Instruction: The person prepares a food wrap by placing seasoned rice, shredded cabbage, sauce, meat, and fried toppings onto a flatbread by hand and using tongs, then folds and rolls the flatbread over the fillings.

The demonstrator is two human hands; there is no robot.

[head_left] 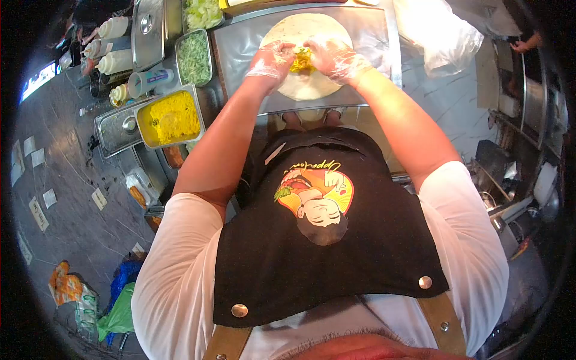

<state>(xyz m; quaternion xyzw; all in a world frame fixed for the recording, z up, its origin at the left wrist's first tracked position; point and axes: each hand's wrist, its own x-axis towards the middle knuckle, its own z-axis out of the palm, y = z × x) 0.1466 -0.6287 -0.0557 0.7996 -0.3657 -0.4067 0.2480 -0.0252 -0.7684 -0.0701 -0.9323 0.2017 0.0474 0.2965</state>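
A large round flatbread (309, 89) lies flat on a metal work surface (375, 66). Near its middle is a small heap of yellow filling (302, 60) with bits of green. From the left, my left hand (273, 60) reaches the heap in a clear plastic glove, its fingers bent together at the filling's edge. My right hand (336, 59), gloved the same way, meets the heap from the right with fingers curled in. Both sets of fingertips touch the filling, and their undersides are hidden.
Left of the work surface stand a pan of yellow rice (171, 118), a tray of shredded pale green vegetable (195, 57) and a container of chopped lettuce (204, 13). Squeeze bottles (114, 62) are farther left. A white plastic bag (447, 39) sits at the right. Another person's hand (521, 46) shows far right.
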